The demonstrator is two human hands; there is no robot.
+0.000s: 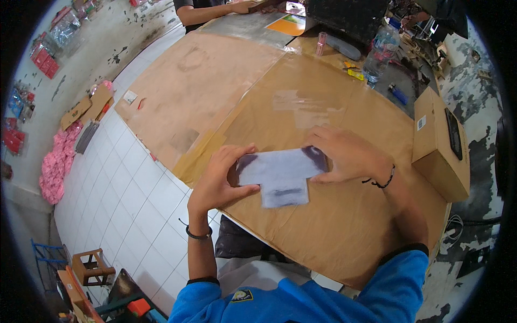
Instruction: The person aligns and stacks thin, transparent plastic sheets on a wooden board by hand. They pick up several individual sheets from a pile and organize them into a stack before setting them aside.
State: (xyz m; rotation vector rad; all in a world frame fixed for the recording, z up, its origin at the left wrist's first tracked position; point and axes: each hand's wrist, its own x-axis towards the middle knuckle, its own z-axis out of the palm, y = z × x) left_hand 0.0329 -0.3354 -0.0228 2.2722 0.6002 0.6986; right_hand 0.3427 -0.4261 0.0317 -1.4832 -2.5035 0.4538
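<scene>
A flat T-shaped piece [280, 171], pale greyish white with dark purplish ends, lies low over the brown-covered table [344, 226]. Its narrower tab points toward me and carries a dark smudge. My left hand [222, 175] grips the left end, thumb along the lower edge and fingers at the upper corner. At the opposite end, my right hand [344, 153] holds the piece in the same way, with fingers above and thumb below. What the piece is made of, I cannot tell.
A brown cardboard box [441, 145] stands at the right table edge. Farther back are a clear plastic bottle [381, 54], a yellow-handled tool [354, 72] and a blue lighter-like object [398, 94]. Another person's arm [215, 12] rests at the far edge. A wooden stool [92, 267] stands lower left.
</scene>
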